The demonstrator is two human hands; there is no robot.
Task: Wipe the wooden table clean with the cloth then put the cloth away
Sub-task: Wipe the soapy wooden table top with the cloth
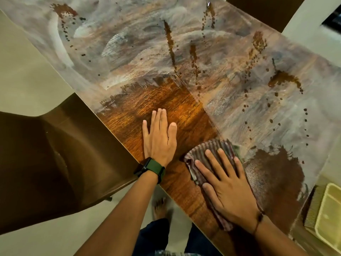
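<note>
Pressing the striped cloth [206, 154] flat, the spread right hand [227, 189] points up-left; left hand [159, 139] rests flat.

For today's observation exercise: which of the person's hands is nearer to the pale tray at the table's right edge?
Right. The right hand presses flat on the striped cloth, a short way left of the tray. The left hand lies flat on bare wood further left, beyond the cloth.
</note>
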